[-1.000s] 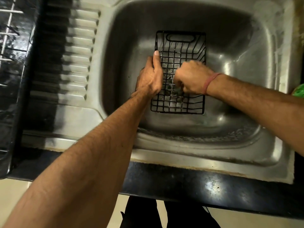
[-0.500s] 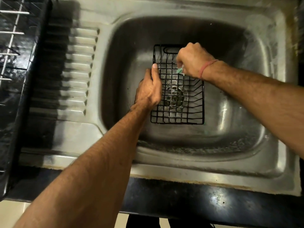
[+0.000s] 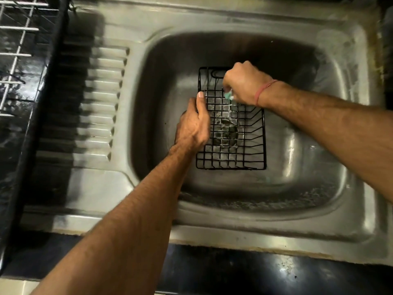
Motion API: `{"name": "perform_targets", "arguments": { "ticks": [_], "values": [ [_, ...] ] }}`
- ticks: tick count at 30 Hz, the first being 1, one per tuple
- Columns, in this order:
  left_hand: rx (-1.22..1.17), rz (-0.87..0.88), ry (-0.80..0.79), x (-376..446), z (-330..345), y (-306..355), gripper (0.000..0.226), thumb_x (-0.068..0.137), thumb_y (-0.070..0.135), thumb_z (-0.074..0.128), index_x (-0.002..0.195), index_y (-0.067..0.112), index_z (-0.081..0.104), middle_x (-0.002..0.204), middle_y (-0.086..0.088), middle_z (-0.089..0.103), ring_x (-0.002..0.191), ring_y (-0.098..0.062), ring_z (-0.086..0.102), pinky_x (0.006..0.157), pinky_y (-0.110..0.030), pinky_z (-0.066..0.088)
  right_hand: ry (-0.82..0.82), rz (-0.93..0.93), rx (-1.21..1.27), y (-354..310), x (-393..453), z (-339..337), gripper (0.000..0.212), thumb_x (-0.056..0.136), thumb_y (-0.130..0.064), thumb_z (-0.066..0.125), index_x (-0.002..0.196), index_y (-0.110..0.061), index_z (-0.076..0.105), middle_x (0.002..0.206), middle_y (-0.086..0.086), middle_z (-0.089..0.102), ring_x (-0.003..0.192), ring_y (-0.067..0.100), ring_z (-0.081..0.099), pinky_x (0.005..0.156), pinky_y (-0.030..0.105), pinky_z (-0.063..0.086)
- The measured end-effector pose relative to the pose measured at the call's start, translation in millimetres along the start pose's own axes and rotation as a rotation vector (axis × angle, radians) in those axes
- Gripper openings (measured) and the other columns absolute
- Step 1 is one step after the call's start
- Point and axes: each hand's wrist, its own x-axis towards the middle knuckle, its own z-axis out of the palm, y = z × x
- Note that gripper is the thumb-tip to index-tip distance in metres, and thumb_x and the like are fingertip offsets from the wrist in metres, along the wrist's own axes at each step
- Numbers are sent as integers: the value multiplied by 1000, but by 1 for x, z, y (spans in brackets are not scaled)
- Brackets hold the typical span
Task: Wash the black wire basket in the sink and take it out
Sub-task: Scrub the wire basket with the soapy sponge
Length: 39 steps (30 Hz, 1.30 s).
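now left hand grips basket rim in sink; right hand pinches green scrubber; drainboard left.

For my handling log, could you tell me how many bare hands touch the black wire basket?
2: left hand grips the black wire basket by its left rim; right hand scrubs its far end.

- Ribbed steel drainboard, just left of the basin.
- White wire rack further left, on a black worktop.
- Black counter edge, in front of the basin.
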Motion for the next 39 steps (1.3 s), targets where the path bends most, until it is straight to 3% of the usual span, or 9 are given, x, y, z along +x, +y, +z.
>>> {"name": "perform_targets", "arguments": {
  "ticks": [4,9,16,20,26,30,32,36,39],
  "values": [
    [-18,-10,24,-1,1,1,60,110,69,13,128,29,54,110,-4,67,98,-21,65,91,-46,54,-35,-96,-5,-10,-24,11,26,90,-5,78,114,-16,76,101,10,74,96,31,73,83,41,62],
    [-9,-9,1,-2,-1,0,63,110,69,11,134,27,52,113,-4,66,99,-21,64,90,-45,53,-252,-397,42,-26,-66,8,18,92,-15,78,109,-20,75,102,-1,72,99,14,72,86,32,63],
    [7,8,19,0,2,-1,62,110,69,11,127,29,55,110,-1,66,97,-19,62,90,-42,48,-9,-40,-45,5,-9,-8,16,93,-5,73,106,-13,79,99,14,75,94,37,74,84,46,63],
    [15,11,17,-2,1,1,61,111,66,12,130,26,55,107,1,64,88,-7,56,86,-38,43,31,20,-140,-6,-12,3,13,94,2,67,100,-5,75,92,18,72,89,41,73,78,48,64],
    [10,-3,24,-3,0,3,61,111,68,12,129,27,54,107,-1,65,96,-19,63,88,-43,51,-245,-260,21,-21,-56,7,12,92,-14,78,102,-18,74,97,0,72,94,16,73,85,33,64],
    [19,-24,12,-5,-2,6,60,111,67,12,132,28,53,107,-1,65,93,-18,62,85,-41,48,-401,-437,24,-38,-83,11,13,91,-15,79,101,-22,75,99,-3,73,95,13,71,84,31,64],
    [17,-25,13,-6,-2,7,61,111,67,12,133,28,53,107,-1,66,92,-16,62,85,-41,49,-409,-415,42,-31,-74,8,14,90,-16,80,101,-23,75,97,-9,70,92,9,69,84,26,62],
    [22,-34,17,-8,-3,10,61,110,69,11,134,30,52,110,-2,66,97,-21,63,88,-43,52,-208,-249,50,-8,-49,12,13,89,-16,80,99,-22,74,75,-18,45,84,15,66,74,24,49],
    [17,-39,10,-10,-5,11,60,111,68,12,133,29,53,106,1,64,90,-13,61,87,-42,51,-289,-336,116,-27,-68,24,14,88,-16,81,94,-26,74,79,-17,58,84,8,67,77,20,55]
  ]
}}
